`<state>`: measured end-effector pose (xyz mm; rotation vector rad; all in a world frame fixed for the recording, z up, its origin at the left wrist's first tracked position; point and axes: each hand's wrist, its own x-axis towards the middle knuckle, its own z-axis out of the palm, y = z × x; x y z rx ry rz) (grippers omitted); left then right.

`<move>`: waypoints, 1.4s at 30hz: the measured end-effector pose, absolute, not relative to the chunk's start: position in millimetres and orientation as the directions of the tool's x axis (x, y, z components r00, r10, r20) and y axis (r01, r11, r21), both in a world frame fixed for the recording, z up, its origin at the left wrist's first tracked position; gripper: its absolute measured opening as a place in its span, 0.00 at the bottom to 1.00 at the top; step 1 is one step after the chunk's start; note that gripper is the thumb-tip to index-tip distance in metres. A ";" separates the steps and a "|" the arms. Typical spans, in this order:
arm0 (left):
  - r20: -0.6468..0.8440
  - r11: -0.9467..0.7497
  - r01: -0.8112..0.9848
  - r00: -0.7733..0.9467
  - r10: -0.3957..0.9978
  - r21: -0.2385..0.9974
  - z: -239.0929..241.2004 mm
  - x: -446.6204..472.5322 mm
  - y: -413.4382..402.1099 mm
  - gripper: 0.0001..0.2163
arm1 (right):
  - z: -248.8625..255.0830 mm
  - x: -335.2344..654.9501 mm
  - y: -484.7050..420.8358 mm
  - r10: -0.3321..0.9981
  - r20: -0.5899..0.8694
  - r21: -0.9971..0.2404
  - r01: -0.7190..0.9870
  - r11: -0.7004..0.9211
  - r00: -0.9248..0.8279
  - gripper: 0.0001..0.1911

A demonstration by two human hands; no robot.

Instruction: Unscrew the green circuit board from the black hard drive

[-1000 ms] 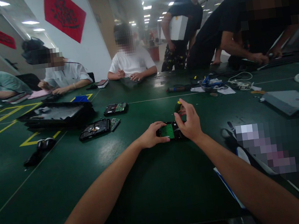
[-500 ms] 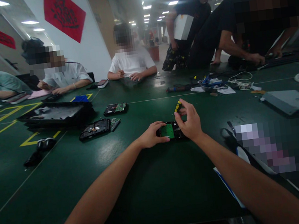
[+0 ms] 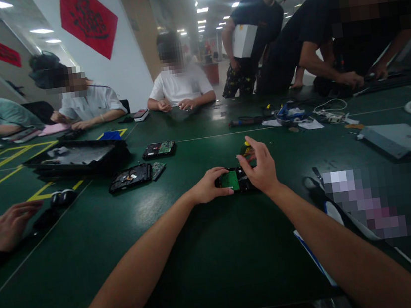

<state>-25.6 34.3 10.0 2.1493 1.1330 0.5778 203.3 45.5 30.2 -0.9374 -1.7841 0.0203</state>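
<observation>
On the green table [image 3: 217,252], largest item first, a black tray [image 3: 78,157] lay well to my left, with two opened drives [image 3: 130,177] near it. Straight ahead lay the small black drive [image 3: 236,180] with its green board upward. My left hand [image 3: 209,186] clasped its left edge. My right hand [image 3: 261,167] pinched a yellow-handled screwdriver [image 3: 246,148] upright over its right side.

Both arms reach forward, left hand [image 3: 209,186] curled flat, right hand [image 3: 261,164] raised, fingers pinched.
</observation>
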 end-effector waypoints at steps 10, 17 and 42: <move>0.080 -0.430 0.572 0.535 0.841 0.698 14.1 -24.9 31.6 0.39 | 30.0 202.3 45.4 0.600 0.792 -0.442 0.571 0.691 -0.114 0.32; 0.060 -0.413 0.580 0.530 0.846 0.702 13.6 -26.5 32.4 0.40 | 31.1 202.7 44.1 0.601 0.790 -0.448 0.557 0.699 -0.118 0.32; 0.097 -0.441 0.569 0.534 0.840 0.694 8.4 -26.2 34.7 0.39 | 27.4 202.3 47.4 0.583 0.804 -0.437 0.552 0.710 -0.114 0.32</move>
